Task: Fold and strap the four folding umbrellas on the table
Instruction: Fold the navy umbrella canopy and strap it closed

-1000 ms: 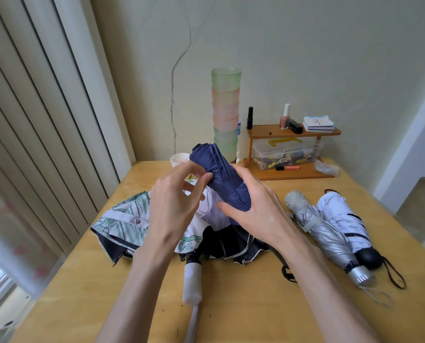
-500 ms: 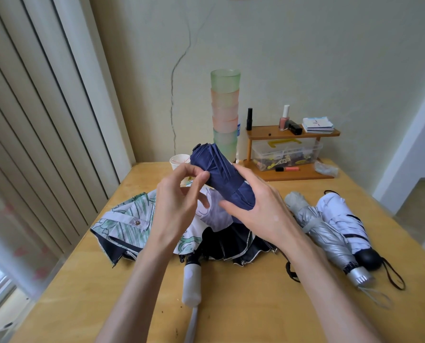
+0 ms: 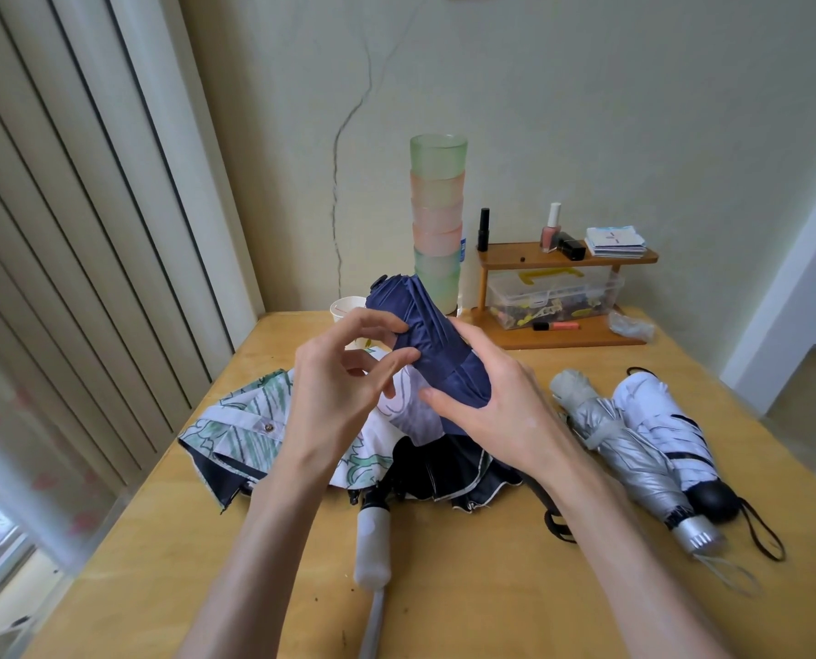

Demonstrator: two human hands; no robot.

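Yellow wooden bench [image 3: 444, 587] against cracked pale wall; stacked cups [image 3: 437, 221] and small wooden shelf [image 3: 563, 256] at back. Navy umbrella [image 3: 425, 335] was held above bench, collapsed, pleats gathered, tilted with tip up and away. Right grip [image 3: 491, 401] was wrapped round its lower body. Left grip [image 3: 344, 397] pinched pleats with thumb and forefinger. Patterned umbrella [image 3: 244, 420] lay unfolded beneath. Silver umbrella [image 3: 629, 449] and white umbrella [image 3: 658, 420] lay rolled, side by side, at right. Since half-second earlier: navy umbrella barely shifted; left fingertips moved onto fabric.
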